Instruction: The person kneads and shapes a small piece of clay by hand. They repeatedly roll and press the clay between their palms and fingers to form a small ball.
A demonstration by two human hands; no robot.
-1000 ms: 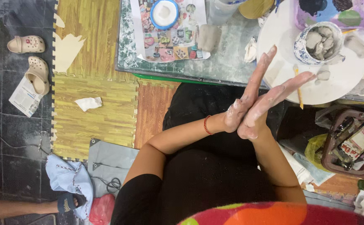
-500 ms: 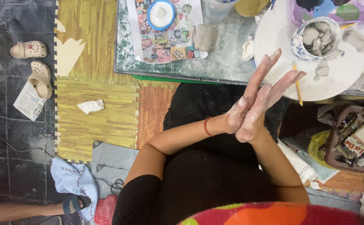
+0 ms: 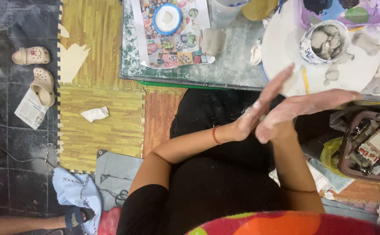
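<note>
Right hand has slid across left hand; two sandals.

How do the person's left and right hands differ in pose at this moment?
The left hand points up toward the white round board, while the right hand stretches sideways toward the brown tray. The left wrist wears a red bracelet; the right wrist is bare. The left hand lies partly under the right, crossing it. Both are flat, palms pressed together, dusted with pale clay.
</note>
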